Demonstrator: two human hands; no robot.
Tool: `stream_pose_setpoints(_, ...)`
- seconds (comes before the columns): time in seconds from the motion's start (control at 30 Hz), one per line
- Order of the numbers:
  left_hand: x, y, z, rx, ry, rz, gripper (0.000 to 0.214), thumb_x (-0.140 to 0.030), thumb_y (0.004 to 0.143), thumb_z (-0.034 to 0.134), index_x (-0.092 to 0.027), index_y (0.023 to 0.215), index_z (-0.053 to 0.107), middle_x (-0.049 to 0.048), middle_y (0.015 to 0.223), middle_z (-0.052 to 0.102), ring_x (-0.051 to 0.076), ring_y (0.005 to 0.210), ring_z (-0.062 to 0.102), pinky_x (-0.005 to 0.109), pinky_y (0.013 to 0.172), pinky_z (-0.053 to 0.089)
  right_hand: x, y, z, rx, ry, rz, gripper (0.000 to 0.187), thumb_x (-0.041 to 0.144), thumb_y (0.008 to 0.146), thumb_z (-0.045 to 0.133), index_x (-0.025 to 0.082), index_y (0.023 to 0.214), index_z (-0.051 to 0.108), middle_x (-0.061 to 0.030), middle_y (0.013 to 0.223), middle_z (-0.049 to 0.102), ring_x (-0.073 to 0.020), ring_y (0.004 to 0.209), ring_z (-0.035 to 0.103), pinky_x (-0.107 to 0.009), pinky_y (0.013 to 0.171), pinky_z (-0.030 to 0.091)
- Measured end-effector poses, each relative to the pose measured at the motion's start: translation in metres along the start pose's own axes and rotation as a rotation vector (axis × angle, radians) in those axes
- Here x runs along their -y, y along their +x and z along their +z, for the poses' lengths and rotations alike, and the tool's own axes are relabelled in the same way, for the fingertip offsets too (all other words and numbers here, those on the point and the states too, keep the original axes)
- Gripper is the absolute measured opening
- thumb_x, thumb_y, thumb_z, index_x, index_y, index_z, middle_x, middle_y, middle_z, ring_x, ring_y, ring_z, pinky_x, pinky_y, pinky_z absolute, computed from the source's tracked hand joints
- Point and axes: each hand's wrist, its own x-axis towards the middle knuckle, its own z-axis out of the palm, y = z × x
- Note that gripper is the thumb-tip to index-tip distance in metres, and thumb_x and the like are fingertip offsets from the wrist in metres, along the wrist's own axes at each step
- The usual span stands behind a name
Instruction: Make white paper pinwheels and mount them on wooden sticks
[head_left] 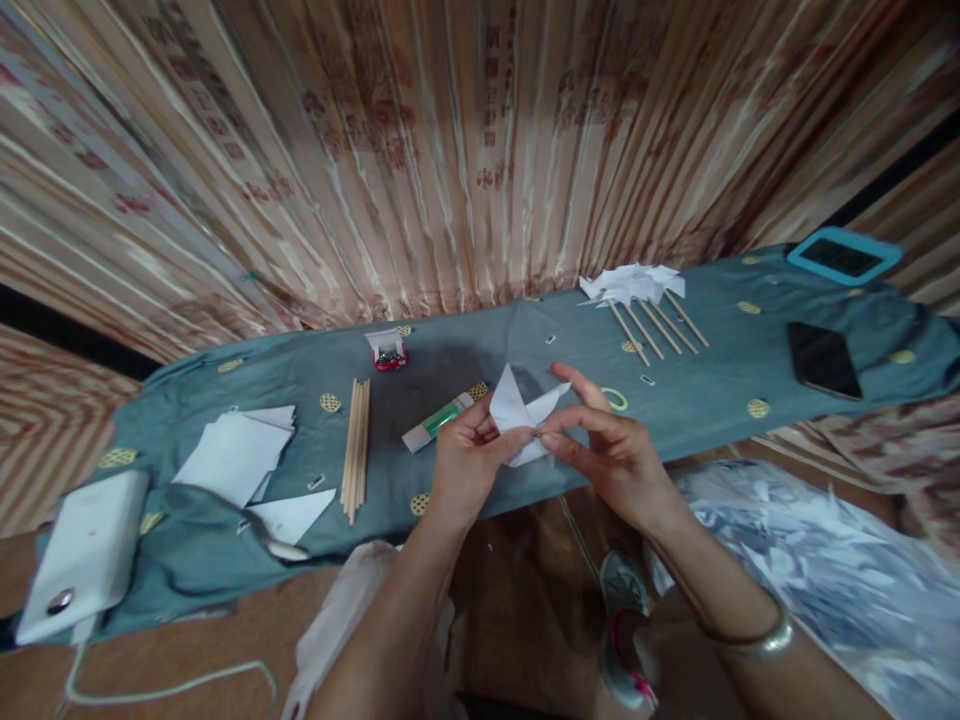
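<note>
My left hand (465,460) pinches a folded white paper pinwheel (510,403), its pointed blades standing up, above the table's near edge. At the pinwheel's middle, my right hand (619,462) has its thumb and index finger pressed together; what sits between them is too small to make out. Just left of the hands lies a green and white box (439,424), partly covered by my left fingers. Further left is a row of wooden sticks (356,445). Behind them stands an opened small red box (390,354) with small metal pieces inside.
Finished pinwheels on sticks (637,285) lie at the back right. White paper sheets (232,455) and a white device (90,550) with a cable are at left. A phone (823,358), a blue-framed device (844,256) and a pale green ring (616,399) lie right. A plastic bag (817,560) stands below.
</note>
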Motion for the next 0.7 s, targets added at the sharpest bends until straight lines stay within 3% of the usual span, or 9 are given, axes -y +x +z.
stream_pose_setpoints(0.47,-0.0003,-0.0005,-0.0006,0.023,0.013,0.000,0.035,-0.024,0.056,0.085,-0.017,0.089,0.074,0.0003,0.073,0.073,0.012,0.062,0.063,0.023,0.062,0.050,0.0012,-0.0010,0.0000,0.013,-0.007,0.022,0.013,0.038,0.079,0.069,0.025,0.077,0.069,-0.0031,0.145,0.046,-0.0249,0.141,0.031,-0.044,0.113,0.026)
stream_pose_setpoints(0.7,0.0018,-0.0001,-0.0002,0.013,-0.008,0.008,0.046,-0.023,0.052,0.087,-0.019,0.095,0.073,0.0001,0.078,0.074,0.012,0.065,0.063,0.023,0.064,0.050,0.0035,-0.0015,0.0036,0.015,0.017,0.060,0.015,0.038,0.081,0.067,0.024,0.075,0.067,-0.0040,0.147,0.044,-0.0258,0.141,0.031,-0.044,0.113,0.024)
